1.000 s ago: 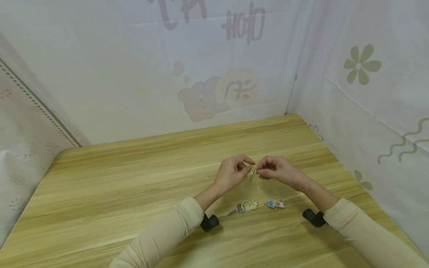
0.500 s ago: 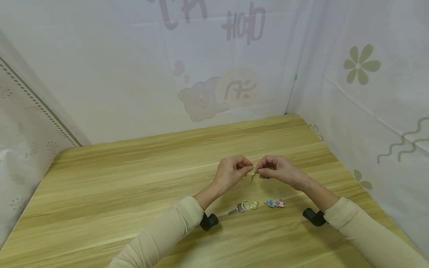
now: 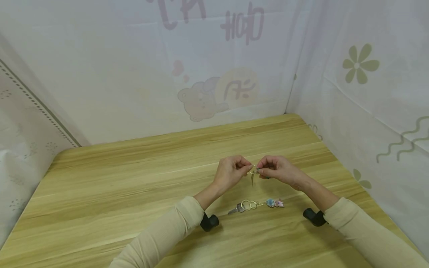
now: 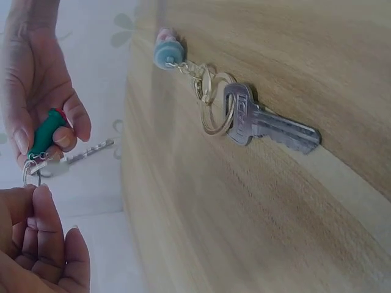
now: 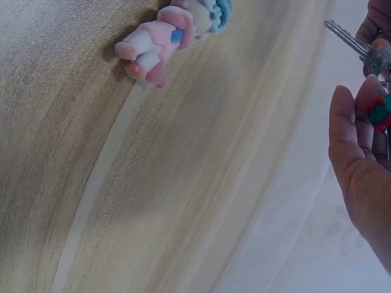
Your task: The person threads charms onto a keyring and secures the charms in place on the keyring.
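Observation:
Above the table, both hands meet at a gold key ring (image 3: 253, 167). My left hand (image 3: 231, 171) pinches the ring between thumb and index finger. With curled fingers my right hand (image 3: 280, 172) holds a green charm with red ends (image 4: 46, 133), which is joined to the ring by a small chain. A silver key (image 4: 91, 151) hangs from the ring between the hands; its toothed blade shows in both wrist views. Most of the charm is hidden by the right fingers in the head view.
Below the hands, a second keychain lies on the wooden table (image 3: 134, 193): a silver key (image 4: 275, 127), gold rings (image 3: 246, 205) and a pink and blue figurine (image 5: 160, 43). Black pieces (image 3: 210, 222) sit beside the sleeves. Printed cloth walls (image 3: 117, 74) surround the table's back and sides.
The left index finger, apart from the thumb a second ago, has closed on the ring. The hanging key has swung to a more upright line. The right hand and the table keychain stay put.

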The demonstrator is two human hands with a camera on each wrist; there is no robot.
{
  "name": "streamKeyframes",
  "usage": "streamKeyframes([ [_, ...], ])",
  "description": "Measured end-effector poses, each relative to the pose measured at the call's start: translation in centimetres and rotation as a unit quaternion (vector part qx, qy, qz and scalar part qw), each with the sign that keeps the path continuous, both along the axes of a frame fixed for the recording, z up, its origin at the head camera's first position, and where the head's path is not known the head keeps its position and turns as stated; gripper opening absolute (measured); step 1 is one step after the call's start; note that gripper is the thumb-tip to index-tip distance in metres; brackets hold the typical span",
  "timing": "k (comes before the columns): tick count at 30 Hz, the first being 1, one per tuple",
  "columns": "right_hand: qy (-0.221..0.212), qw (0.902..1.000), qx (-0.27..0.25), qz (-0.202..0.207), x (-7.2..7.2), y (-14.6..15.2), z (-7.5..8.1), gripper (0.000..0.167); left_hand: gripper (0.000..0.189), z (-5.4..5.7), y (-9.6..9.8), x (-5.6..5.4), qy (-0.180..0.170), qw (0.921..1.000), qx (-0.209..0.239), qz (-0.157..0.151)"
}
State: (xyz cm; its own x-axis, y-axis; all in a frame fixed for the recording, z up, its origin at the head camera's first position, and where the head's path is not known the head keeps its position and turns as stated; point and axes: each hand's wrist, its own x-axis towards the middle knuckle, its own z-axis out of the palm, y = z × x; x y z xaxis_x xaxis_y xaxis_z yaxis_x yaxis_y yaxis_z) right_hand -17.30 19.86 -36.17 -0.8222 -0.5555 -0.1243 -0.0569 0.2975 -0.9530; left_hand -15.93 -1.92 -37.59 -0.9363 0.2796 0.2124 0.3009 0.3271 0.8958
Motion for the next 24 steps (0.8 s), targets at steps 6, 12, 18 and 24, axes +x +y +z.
streamKeyframes([
  [6,-0.002,1.0000,0.001,0.000,0.04,0.02,0.07,0.013,0.006,-0.04,0.06,0.03,-0.020,0.9997,0.017,0.001],
  [12,0.000,1.0000,-0.001,0.003,0.04,0.01,0.09,0.013,0.010,-0.03,0.06,0.05,-0.005,0.9999,-0.002,-0.015],
  [18,0.000,1.0000,0.000,0.002,0.04,0.00,0.13,0.013,0.005,-0.11,-0.06,-0.05,0.018,0.9995,-0.020,-0.020],
  [24,-0.002,1.0000,0.002,0.000,0.01,-0.03,0.21,0.013,0.005,-0.31,-0.22,-0.15,0.041,0.9988,-0.021,-0.018],
])
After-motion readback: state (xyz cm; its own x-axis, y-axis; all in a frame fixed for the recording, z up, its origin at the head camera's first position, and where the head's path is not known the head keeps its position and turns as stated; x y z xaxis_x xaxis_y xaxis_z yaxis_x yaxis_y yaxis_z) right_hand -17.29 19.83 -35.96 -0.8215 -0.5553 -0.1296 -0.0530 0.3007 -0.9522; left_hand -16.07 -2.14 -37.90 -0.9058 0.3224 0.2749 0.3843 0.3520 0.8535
